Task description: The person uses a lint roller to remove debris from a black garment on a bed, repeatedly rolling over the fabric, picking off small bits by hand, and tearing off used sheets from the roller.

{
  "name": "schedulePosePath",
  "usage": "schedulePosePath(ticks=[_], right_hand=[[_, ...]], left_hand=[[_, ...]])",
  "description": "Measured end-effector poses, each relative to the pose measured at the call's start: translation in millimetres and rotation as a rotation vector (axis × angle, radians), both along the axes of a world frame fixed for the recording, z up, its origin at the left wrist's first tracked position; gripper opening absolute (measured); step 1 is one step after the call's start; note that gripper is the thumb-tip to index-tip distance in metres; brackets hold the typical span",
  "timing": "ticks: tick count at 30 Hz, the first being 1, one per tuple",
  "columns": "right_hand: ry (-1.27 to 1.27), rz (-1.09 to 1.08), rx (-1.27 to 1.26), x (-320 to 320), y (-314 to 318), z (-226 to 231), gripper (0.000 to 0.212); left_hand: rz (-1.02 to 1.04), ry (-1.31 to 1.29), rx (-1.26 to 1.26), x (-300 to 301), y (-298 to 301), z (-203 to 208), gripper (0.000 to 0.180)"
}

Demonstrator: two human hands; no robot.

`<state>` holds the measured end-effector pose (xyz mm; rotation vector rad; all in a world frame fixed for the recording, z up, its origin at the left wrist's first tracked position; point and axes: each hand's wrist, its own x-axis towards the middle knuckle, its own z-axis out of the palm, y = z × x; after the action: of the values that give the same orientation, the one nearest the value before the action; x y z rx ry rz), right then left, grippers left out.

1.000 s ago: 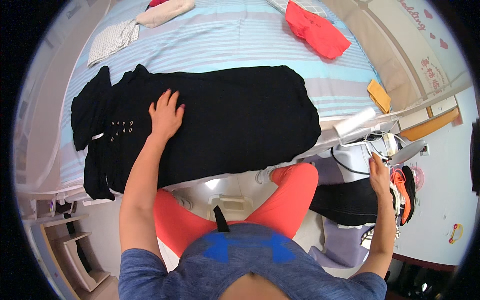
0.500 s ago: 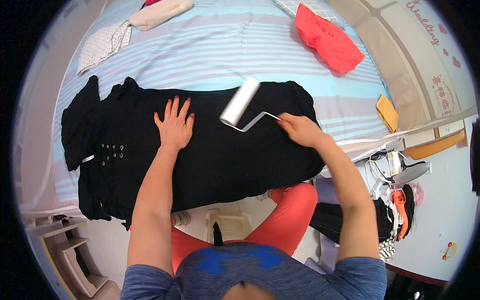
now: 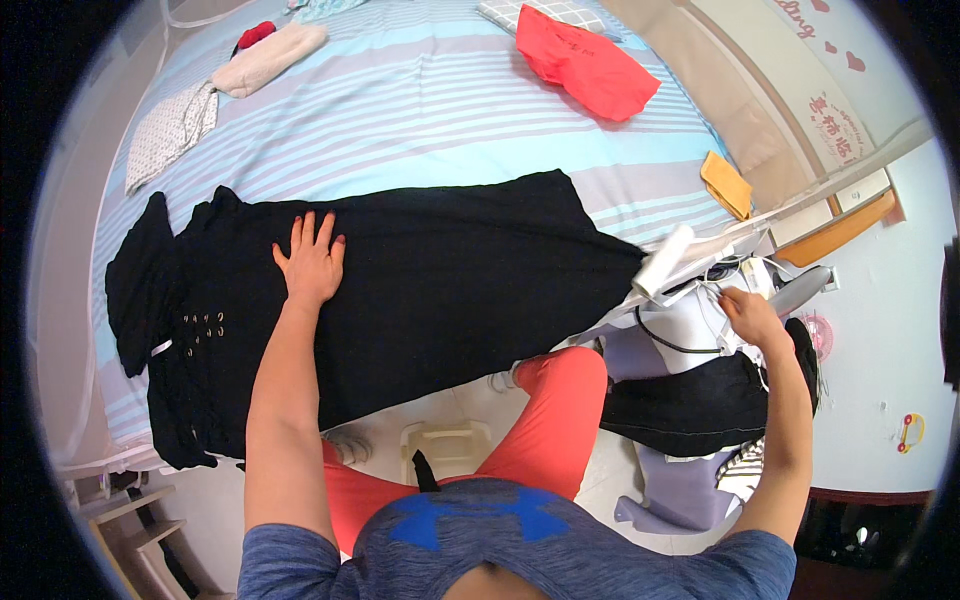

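A long black dress [image 3: 430, 290] lies spread along the near edge of the bed, with two rows of small metal rings near its left end. My left hand [image 3: 312, 268] rests flat on it, fingers spread. Off to the right, my right hand [image 3: 752, 318] is closed round the handle of a white lint roller [image 3: 662, 262]. The roller's head is at the right-hand tip of the dress, by the bed edge; whether it touches the cloth I cannot tell. Cables behind the hand partly confuse the view of the handle.
On the striped bedsheet [image 3: 420, 120] lie a red cloth bag [image 3: 585, 65], a folded yellow cloth [image 3: 727, 185], a cream cloth [image 3: 270, 60] and a dotted white cloth [image 3: 170, 135]. A chair piled with dark clothes [image 3: 690, 405] stands at right. A pale stool [image 3: 445, 447] is below me.
My right hand has swept the lint roller rightward from above the dress to past its right end. The dress's right end now tapers to a point. My left hand stays flat on the cloth.
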<state>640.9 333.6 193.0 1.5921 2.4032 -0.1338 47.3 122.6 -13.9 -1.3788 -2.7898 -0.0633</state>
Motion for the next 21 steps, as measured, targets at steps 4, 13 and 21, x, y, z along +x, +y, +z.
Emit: schedulePosePath(ticks=[4, 13, 21], right_hand=[[0.143, -0.116, 0.065, 17.9, -15.7, 13.4, 0.029], [0.679, 0.227, -0.179, -179.3, -9.9, -63.0, 0.032], [0.375, 0.286, -0.244, -147.3, 2.6, -108.1, 0.031]], left_hand=[[-0.001, 0.004, 0.007, 3.3, -2.7, 1.1, 0.05], [0.006, 0.059, 0.042, -1.9, -13.0, -6.2, 0.05], [-0.019, 0.056, 0.05, 3.7, -2.7, -7.1, 0.049]])
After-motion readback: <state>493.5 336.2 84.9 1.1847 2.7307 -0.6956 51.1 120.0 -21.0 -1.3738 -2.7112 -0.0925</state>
